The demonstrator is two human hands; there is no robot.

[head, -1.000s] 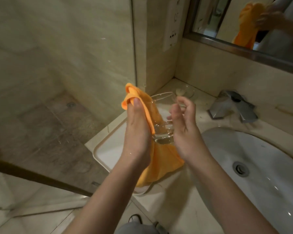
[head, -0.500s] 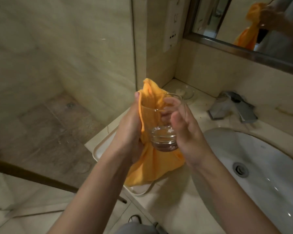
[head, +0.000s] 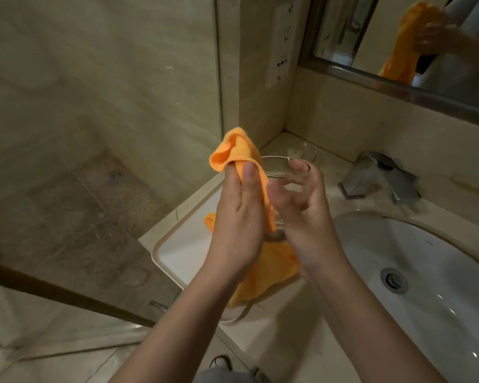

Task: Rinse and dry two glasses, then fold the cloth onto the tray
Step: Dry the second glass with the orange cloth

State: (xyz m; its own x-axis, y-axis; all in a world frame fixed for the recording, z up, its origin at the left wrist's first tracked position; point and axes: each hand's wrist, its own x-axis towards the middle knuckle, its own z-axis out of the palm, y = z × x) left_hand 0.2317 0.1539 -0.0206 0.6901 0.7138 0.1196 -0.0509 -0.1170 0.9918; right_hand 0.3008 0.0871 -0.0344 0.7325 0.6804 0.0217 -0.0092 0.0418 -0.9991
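Observation:
A clear glass [head: 284, 168] is held upright above the counter, between both hands. My right hand [head: 307, 217] curls round its right side, fingers reaching the rim. My left hand [head: 238, 219] grips an orange cloth [head: 234, 150] and presses it against the glass's left side; the cloth's upper end sticks up above my thumb and its lower part [head: 263, 275] hangs below the hands. A white tray [head: 177, 244] lies on the counter under the hands. A second clear glass object [head: 304, 152] sits at the counter's back corner, partly hidden.
A white sink basin [head: 426, 272] with a drain lies to the right, a chrome faucet [head: 382, 175] behind it. A mirror [head: 398, 37] hangs above. A glass shower partition [head: 94, 134] stands to the left of the counter.
The cloth has moved from behind the glass to its left side, its top end now bunched above my left thumb. My right hand has shifted its fingers round the glass.

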